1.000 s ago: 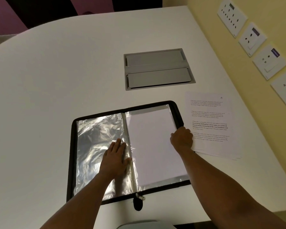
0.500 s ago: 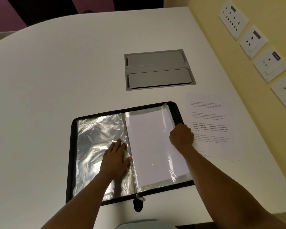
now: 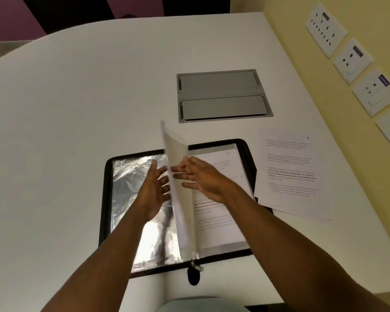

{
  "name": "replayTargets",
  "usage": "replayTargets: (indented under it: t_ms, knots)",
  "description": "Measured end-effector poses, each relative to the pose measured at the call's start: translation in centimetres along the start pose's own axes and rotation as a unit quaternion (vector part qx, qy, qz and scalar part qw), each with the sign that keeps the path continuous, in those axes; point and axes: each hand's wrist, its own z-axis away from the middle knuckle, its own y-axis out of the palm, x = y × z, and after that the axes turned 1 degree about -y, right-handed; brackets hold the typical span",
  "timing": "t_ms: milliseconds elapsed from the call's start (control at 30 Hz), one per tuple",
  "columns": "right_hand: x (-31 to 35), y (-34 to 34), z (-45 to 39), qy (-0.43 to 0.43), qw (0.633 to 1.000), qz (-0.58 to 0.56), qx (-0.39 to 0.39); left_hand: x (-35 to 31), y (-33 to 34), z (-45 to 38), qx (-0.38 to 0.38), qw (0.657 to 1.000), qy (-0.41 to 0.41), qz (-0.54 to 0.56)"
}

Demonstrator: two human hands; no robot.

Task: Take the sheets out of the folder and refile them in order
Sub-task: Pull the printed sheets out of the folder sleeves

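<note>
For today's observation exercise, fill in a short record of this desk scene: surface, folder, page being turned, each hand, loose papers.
surface: white table
folder: open flat, black-edged
turning sleeve: stands on edge at the spine
left hand: open, on the sleeve's left side
right hand: open, fingers against the sleeve's right face
loose sheets: printed stack right of folder

Folder (image 3: 108,199) open flat near tabletop (image 3: 77,109) front edge. One sleeve (image 3: 178,199) upright over its spine. Loose sheets (image 3: 291,172) just right of folder. Cable hatch (image 3: 223,95) behind folder.
</note>
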Motion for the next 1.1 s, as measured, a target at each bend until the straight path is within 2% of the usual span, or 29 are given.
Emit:
replayTargets:
  t_ms: [67,167,267,367,467,600,733,833,967,1033,1100]
  knots:
    - [-1.3,2.0,-1.2,-0.001,0.998,0.052,0.035,-1.3,-1.7,0.8,0.020,1.000,-0.007,0.008]
    - [-3.2,4.5,-2.7,-0.005,0.992,0.105,0.071,-2.5,-4.7,1.6,-0.011,1.000,-0.022,-0.019]
    - [-4.6,6.5,-4.2,0.010,0.988,0.132,0.083,-2.6,-7.4,1.3,-0.119,0.988,-0.039,-0.087]
    - [-6.0,7.2,-5.7,-0.037,0.958,0.282,-0.019,-2.2,-10.8,0.4,-0.210,0.966,-0.048,-0.146]
    - [-7.5,6.5,-6.4,-0.100,0.908,0.384,-0.135,-1.9,-13.9,-0.1,-0.229,0.952,-0.069,-0.189]
    - [-9.1,5.3,-7.2,-0.070,0.885,0.441,-0.131,-1.8,-14.3,-0.2,-0.205,0.957,-0.065,-0.194]
    - [-9.4,5.4,-7.9,-0.048,0.891,0.431,-0.131,-1.9,-13.3,-1.0,-0.179,0.960,-0.052,-0.209]
    - [-7.9,5.8,-7.8,-0.054,0.905,0.390,-0.163,-2.0,-12.1,-1.7,-0.102,0.978,-0.028,-0.181]
    - [-4.2,5.5,-6.7,-0.047,0.936,0.273,-0.217,-2.5,-8.3,-2.4,-0.042,0.991,-0.006,-0.130]
    - [-2.6,5.0,-6.0,-0.040,0.958,0.184,-0.217,-2.9,-5.6,-2.9,-0.011,0.992,-0.002,-0.127]
    - [-1.2,4.3,-5.0,-0.029,0.965,0.152,-0.210,-3.2,-2.6,-3.1,0.001,0.993,-0.003,-0.117]
